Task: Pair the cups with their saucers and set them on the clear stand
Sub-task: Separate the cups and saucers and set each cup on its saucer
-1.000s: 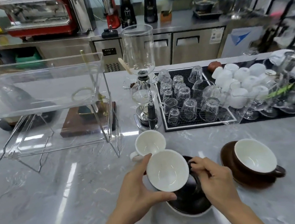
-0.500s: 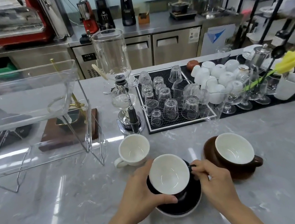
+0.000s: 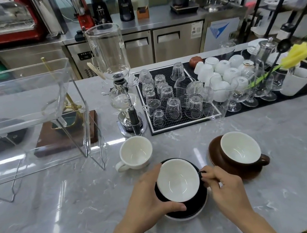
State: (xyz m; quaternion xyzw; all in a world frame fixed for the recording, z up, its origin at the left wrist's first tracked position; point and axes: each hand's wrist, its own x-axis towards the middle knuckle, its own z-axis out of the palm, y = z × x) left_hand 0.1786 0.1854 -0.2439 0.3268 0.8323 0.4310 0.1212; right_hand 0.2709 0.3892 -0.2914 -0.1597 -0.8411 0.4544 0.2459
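Black cup (image 3: 178, 180) gripped by 2 curled hands (image 3: 187, 194).

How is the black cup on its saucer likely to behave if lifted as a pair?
The black cup merely sits on its glossy saucer, so it may slide. Both look ceramic: stiff, probably breakable. The wide bowl seems unlikely to tip.
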